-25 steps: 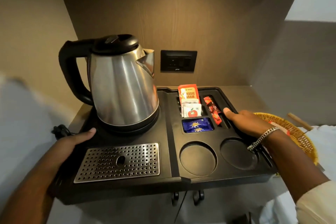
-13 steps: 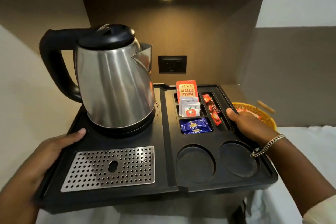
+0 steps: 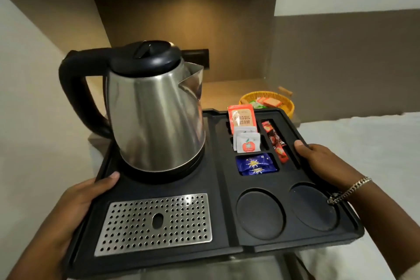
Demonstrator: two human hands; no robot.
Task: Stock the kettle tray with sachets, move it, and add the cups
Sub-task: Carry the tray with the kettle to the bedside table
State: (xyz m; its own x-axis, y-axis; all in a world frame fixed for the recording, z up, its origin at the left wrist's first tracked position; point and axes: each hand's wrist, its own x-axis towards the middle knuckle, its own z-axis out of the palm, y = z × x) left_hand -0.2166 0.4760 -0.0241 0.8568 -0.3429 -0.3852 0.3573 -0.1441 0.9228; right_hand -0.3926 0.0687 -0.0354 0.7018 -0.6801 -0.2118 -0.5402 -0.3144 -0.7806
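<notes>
Sachets were done: tea packets at the back, white ones in front of them, blue ones nearest, red sticks in the long slot to the right. The tray was mid-move, judging by the view: held up in front of the alcove, kettle upright on its base at left. Left hand was clamped on the left edge, thumb on top near the kettle base. Right hand gripped the right edge, thumb beside the stick slot. Both cup wells were bare, no cups in view. Basket with spare packets sat behind the tray. Left to do: set the tray down, add the cups.
</notes>
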